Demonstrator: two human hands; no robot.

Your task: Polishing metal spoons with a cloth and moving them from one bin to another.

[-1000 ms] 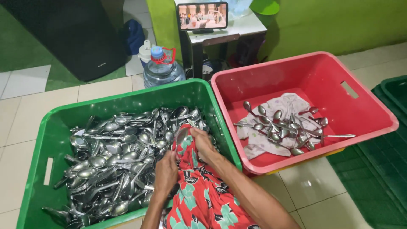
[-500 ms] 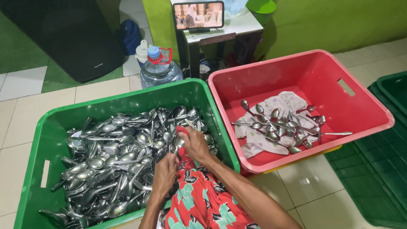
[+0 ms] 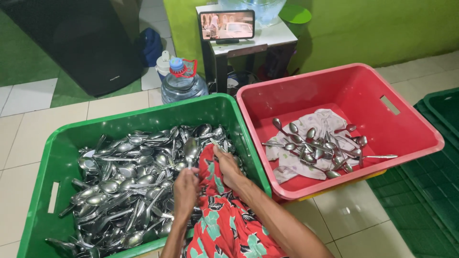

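single head view, steeply down and close over two crates (image 3: 143, 119) on the floor

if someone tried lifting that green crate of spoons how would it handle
The green crate probably feels heavy: a deep heap of metal spoons covers its floor. Its thin plastic walls may flex under that load. The loose, shiny spoons would likely slide and clatter toward the lower side if it tilts.

Green crate (image 3: 67, 143): near corners cut by bottom edge. Spoon pile (image 3: 129, 186): lower layers buried, count indeterminable. Red floral cloth (image 3: 224, 224): runs off bottom edge, covers spoons beneath. Left hand (image 3: 185, 188): spoon handle hidden in fist, fingertips not visible. Dark green crate (image 3: 442, 167): cut by right edge. Tablet screen (image 3: 227, 25): picture too small to tell.
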